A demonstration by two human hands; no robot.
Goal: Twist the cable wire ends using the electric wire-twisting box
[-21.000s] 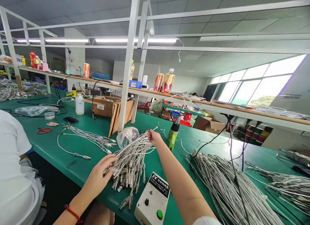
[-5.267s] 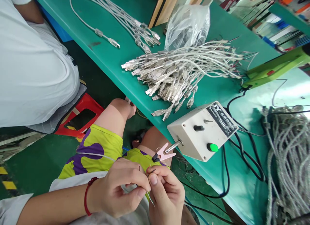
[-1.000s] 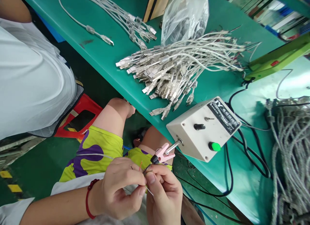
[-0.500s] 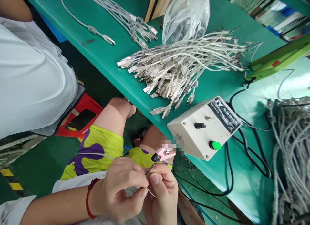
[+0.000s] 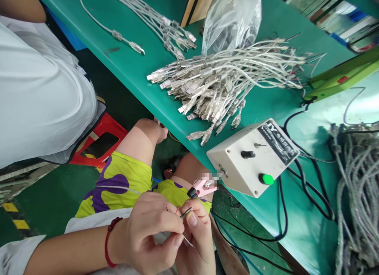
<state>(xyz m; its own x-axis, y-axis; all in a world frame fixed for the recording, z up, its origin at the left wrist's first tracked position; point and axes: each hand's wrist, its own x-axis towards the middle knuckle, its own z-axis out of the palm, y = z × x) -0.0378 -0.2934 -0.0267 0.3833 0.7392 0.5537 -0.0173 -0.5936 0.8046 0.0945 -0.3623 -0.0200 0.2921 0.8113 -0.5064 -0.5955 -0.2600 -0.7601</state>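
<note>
Head view, from my remote seat: both hands are close together over the person's lap, just off the near edge of the table [image 5: 97, 36]. I see the left hand [image 5: 156, 227] closed around a thin grey cable [image 5: 117, 187], which comes in across the left thigh with its long axis running roughly left to right. At its stripped end the wires fan out: a red wire [image 5: 178, 209] stands up by the left fingers, a white wire [image 5: 188, 241] slants down toward the right palm, and dark wires [image 5: 186, 213] sit pinched between thumb and forefinger of the right hand [image 5: 189, 223]. I cannot tell whether the two hands' fingertips touch.

What I judge matters most is the line from the dark wires to the pink clip [image 5: 205, 189]. Their tips point up and right, and the clip's black nose [image 5: 192, 193] lies just beyond them, apart from them as far as I can see. My nearer hand to it is the right. The clip juts out past the table's near edge beside the white control box [image 5: 247, 158], which sits on that edge; a pixelated patch hides how they join. Farther left along the same edge lies a heap of USB cables [image 5: 207, 85].
</note>
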